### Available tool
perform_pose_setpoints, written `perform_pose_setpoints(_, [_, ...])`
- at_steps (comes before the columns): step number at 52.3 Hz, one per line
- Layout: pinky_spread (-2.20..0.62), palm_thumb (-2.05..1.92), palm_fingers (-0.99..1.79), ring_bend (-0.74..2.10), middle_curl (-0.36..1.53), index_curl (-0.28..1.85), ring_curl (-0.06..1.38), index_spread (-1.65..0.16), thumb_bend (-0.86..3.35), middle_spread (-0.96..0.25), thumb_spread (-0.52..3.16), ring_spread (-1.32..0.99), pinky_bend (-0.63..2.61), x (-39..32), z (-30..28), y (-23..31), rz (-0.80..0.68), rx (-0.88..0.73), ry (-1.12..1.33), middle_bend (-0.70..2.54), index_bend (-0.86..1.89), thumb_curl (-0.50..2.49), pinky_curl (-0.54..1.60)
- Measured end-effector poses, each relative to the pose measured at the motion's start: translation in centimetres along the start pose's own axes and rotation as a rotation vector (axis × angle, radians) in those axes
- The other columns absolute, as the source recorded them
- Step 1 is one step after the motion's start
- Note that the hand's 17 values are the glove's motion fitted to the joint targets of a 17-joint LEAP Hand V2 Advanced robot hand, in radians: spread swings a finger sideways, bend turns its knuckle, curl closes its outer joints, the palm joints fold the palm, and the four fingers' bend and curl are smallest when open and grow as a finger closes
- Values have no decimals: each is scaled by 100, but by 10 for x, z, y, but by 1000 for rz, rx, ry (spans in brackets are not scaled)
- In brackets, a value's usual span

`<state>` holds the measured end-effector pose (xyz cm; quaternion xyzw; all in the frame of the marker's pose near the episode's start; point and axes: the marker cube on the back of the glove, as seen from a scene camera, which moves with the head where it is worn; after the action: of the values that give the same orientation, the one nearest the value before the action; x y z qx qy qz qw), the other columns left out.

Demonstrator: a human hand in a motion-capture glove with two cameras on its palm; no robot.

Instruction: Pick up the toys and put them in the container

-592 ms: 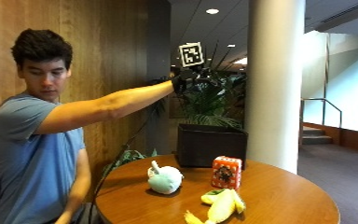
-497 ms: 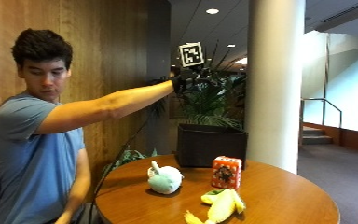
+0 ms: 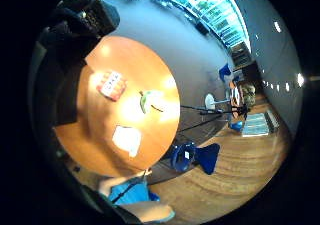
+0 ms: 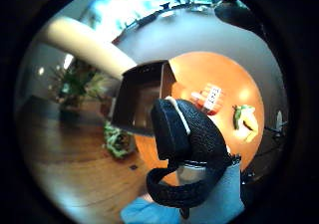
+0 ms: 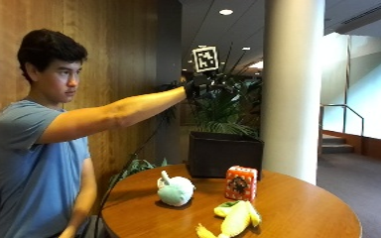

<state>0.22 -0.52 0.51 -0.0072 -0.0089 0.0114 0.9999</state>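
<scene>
Three toys lie on the round wooden table (image 5: 302,208): a white and mint round plush (image 5: 175,191), an orange-red box toy (image 5: 240,183) and a yellow plush (image 5: 233,220) near the front edge. The container, a dark brown box (image 5: 223,154), stands at the table's back edge. My gloved right hand (image 5: 194,89) is stretched out high above the table, over the container's near side, and holds nothing. Looking down from the palm, I see the box toy (image 3: 112,84), the yellow plush (image 3: 150,101), the white plush (image 3: 127,139) and the open container (image 4: 142,97).
A potted plant (image 5: 223,106) rises behind the container. A white pillar (image 5: 293,89) stands behind the table on the right and a wood-panelled wall (image 5: 111,49) on the left. The person's bare left arm (image 5: 82,198) hangs by the table's edge.
</scene>
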Motion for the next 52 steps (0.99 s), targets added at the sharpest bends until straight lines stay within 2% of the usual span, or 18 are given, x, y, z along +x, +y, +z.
perform_pose_setpoints(7, [-2,-3,26,35,24,21,14,-29,-3,-6,132,-14,72,9,8,-6,25,-15,29,23,17,14,29])
perform_pose_setpoints(13, [-2,-3,22,35,26,23,15,-30,-3,-5,130,-14,75,16,23,-10,-19,-45,-1,22,17,15,30])
perform_pose_setpoints(31, [-1,-4,-6,42,30,19,20,-27,-4,-3,115,-10,98,34,121,-35,-39,-215,28,19,6,19,37])
perform_pose_setpoints(44, [1,-3,-13,47,32,16,23,-26,-4,-2,107,-7,111,43,182,-47,-53,-311,13,17,6,21,40])
perform_pose_setpoints(50, [1,-2,-16,46,31,15,24,-25,-3,-1,106,-5,118,39,208,-51,-32,-369,-1,15,6,22,41])
perform_pose_setpoints(52, [2,-2,-17,45,31,14,24,-25,-3,-1,105,-4,119,37,216,-53,16,-387,1,15,6,23,41])
